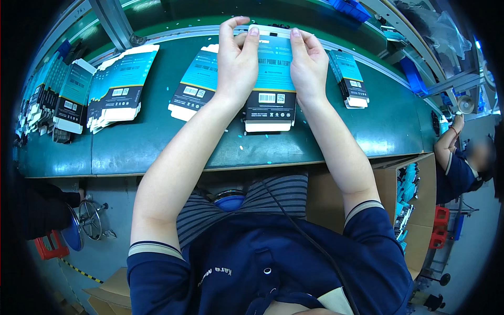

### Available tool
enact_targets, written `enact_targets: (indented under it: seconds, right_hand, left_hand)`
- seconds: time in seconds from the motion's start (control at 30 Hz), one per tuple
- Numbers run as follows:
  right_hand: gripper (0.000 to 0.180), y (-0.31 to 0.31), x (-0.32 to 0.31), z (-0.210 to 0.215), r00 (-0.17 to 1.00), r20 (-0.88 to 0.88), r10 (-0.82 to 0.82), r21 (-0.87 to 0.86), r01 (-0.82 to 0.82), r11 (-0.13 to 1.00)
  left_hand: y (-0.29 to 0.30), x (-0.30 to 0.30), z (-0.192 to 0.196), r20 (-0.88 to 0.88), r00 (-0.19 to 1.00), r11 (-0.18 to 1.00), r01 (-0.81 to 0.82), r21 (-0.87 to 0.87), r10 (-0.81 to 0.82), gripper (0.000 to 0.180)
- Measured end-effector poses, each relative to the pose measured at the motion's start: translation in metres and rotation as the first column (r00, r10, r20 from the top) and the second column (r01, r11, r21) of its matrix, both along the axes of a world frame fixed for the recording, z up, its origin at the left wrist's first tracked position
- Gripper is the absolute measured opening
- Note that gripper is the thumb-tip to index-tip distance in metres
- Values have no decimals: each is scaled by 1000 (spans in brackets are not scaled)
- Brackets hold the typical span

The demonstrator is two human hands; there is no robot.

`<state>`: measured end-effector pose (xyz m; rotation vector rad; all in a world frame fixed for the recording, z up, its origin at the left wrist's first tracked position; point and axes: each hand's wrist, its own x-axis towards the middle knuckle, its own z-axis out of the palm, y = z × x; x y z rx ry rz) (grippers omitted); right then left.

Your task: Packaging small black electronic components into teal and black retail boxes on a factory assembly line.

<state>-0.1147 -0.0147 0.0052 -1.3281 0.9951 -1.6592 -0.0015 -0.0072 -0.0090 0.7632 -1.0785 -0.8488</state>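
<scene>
On bench, fingers [253,32] pinch carton [271,79].

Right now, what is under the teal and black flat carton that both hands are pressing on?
Under the teal and black flat carton only the green bench top shows around its edges. The left hand and right hand cover its top; anything beneath is hidden.

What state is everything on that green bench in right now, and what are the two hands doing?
Left hand: grip closed on the flat carton's top edge.
Right hand: grip closed on the same top edge.
Flat carton: unfolded, flat, lying on the bench, bottom flap open.
Loose blank: flat, beside the left hand, untouched.
Fanned stack: flat blanks, overlapping, lying down.
Folded boxes: assembled, lying right of the hands.
Cardboard bin: open, holding boxes.
</scene>
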Motion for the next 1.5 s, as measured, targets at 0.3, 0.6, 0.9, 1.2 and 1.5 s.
enact_targets:
  seconds: [0.3, 0.6, 0.9, 1.2, 1.5]
  right_hand:
    - [15, 3, -3, 2, 1000, -8, -23, -84, 22, 996]
    - [19, 6, 1, -1, 998, 68, 2, 21, -3, 1000]
    - [63, 6, -8, 5, 932, -56, 357, 218, -338, 916]
    - [39, -38, -135, 24, 780, -607, -150, 218, 346, 913]
    - [49, -54, -194, 18, 22, -998, -61, -22, 772, 635]
  left_hand:
    - [8, 2, 9, 46, 997, 998, 64, 18, -65, 17]
    - [1, 3, -3, -61, 998, 999, 11, 39, -9, 19]
    - [-4, 9, 7, -155, 984, 993, -71, 93, 85, 29]
    - [-17, 57, 16, 768, 628, 931, -341, 129, 124, 61]
    - [-2, 66, 17, 981, 21, 801, -574, 168, -191, 79]
